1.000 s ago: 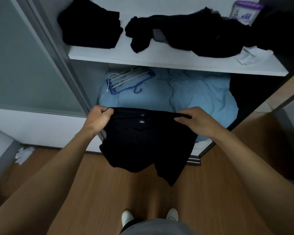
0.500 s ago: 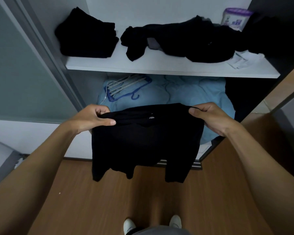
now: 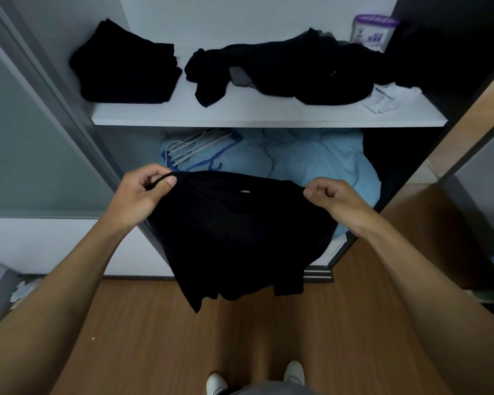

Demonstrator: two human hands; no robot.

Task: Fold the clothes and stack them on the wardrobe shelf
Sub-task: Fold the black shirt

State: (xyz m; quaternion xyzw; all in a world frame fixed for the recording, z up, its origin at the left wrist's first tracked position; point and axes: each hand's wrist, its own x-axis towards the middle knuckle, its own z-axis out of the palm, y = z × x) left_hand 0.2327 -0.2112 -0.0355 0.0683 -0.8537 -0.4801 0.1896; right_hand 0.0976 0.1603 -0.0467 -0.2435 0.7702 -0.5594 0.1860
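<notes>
A black garment (image 3: pixel 237 232) hangs in front of me over the wooden floor, held by its top edge. My left hand (image 3: pixel 143 192) pinches the left corner between thumb and fingers. My right hand (image 3: pixel 334 198) pinches the right corner with its fingers curled. Above, the white wardrobe shelf (image 3: pixel 268 115) carries a folded black stack (image 3: pixel 126 72) at its left end and a loose heap of dark clothes (image 3: pixel 285 69) in the middle and right.
Under the shelf lie a light blue duvet (image 3: pixel 311 163) and a bundle of hangers (image 3: pixel 200 149). A purple-lidded tub (image 3: pixel 372 31) and white papers (image 3: pixel 388 98) sit at the shelf's right. A sliding door frame (image 3: pixel 54 95) stands left, another panel at right.
Both hands lifted the garment's top edge and spread it out wider; the cloth now hangs flatter and lower at its hem. The view tilted slightly.
</notes>
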